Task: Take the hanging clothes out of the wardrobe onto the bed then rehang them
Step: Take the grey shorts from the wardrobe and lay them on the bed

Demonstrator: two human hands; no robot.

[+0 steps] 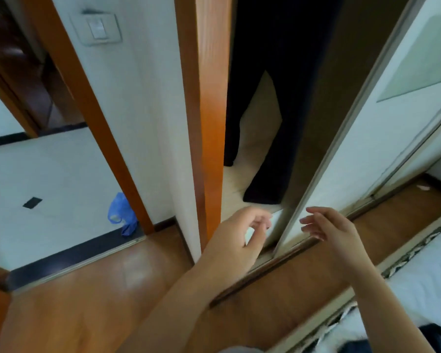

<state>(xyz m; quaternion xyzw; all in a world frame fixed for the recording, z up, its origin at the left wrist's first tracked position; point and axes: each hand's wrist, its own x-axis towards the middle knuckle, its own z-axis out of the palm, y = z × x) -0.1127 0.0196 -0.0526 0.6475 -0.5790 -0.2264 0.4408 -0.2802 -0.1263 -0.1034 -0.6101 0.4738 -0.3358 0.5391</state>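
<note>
Left hand [242,231] and right hand [327,225] hover empty, fingers loose and apart, by the orange wooden wardrobe [209,98] where long black trousers [290,110] hang inside, probably soft and floppy, so best grabbed up top, out of shot.

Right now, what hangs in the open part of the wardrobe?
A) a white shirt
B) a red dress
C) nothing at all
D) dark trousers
D: dark trousers hang in the gap beside the wardrobe's sliding door, with both legs reaching down toward the pale wardrobe floor.
</note>
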